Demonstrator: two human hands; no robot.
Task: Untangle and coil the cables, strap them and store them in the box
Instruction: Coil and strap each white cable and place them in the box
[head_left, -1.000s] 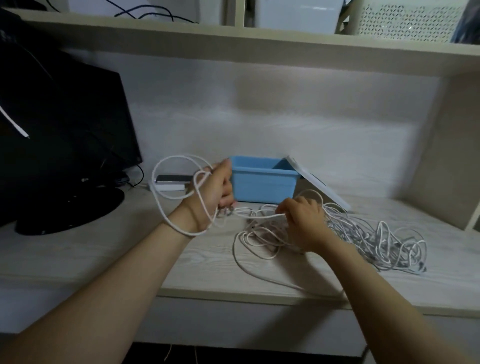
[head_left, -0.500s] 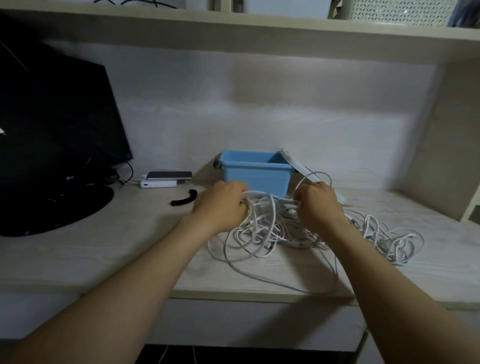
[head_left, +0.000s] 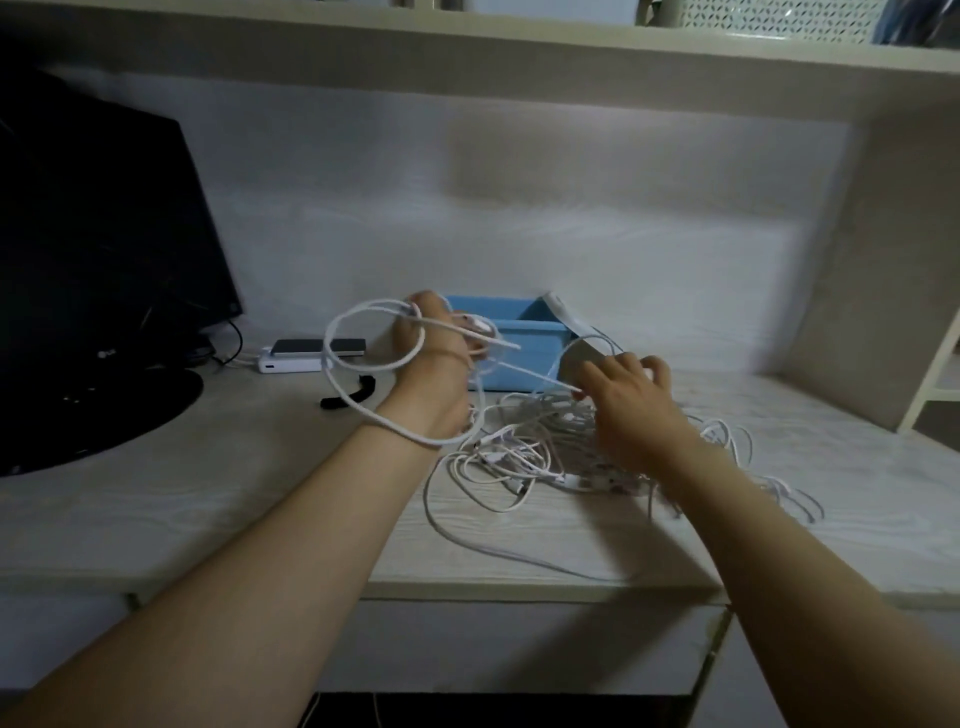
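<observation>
Head view: our left hand (head_left: 431, 364) grips 1 loop of the white cable (head_left: 415, 438), light and limp. At 3 o'clock our right hand (head_left: 631, 397) pinches its strand.

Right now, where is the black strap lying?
In the head view the black strap lies on the desk, just left of the left hand, in front of the white device.

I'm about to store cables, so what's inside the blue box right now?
Only bare blue inner wall shows inside the blue box; nothing stored is visible. Its floor is hidden by the front wall, and the left hand covers its left end.
</observation>
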